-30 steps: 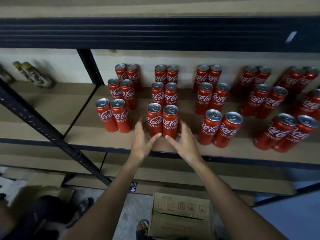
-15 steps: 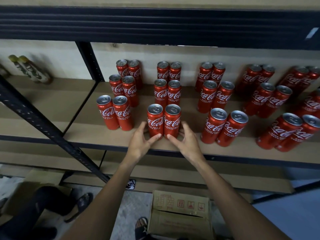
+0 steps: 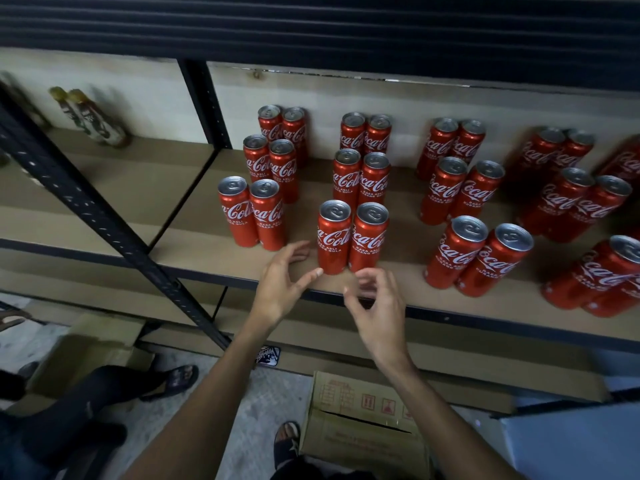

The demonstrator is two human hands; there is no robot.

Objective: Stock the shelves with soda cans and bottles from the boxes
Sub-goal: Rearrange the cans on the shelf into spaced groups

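Several red soda cans stand in pairs on the brown shelf board. The front middle pair stands upright near the shelf's front edge. My left hand hovers just left of and below that pair, fingers spread, thumb tip close to the left can's base. My right hand is drawn back in front of the shelf edge below the right can, fingers loosely curled and apart, holding nothing. A cardboard box sits on the floor under my arms.
A black diagonal brace and an upright post cross the left side. Two bottles stand at the back of the left bay. Another person's legs and sandal are on the floor at left, beside another box.
Both hands have let go of the front middle pair of cans and pulled back toward me; the right hand moved down past the shelf edge. The cans stay standing.
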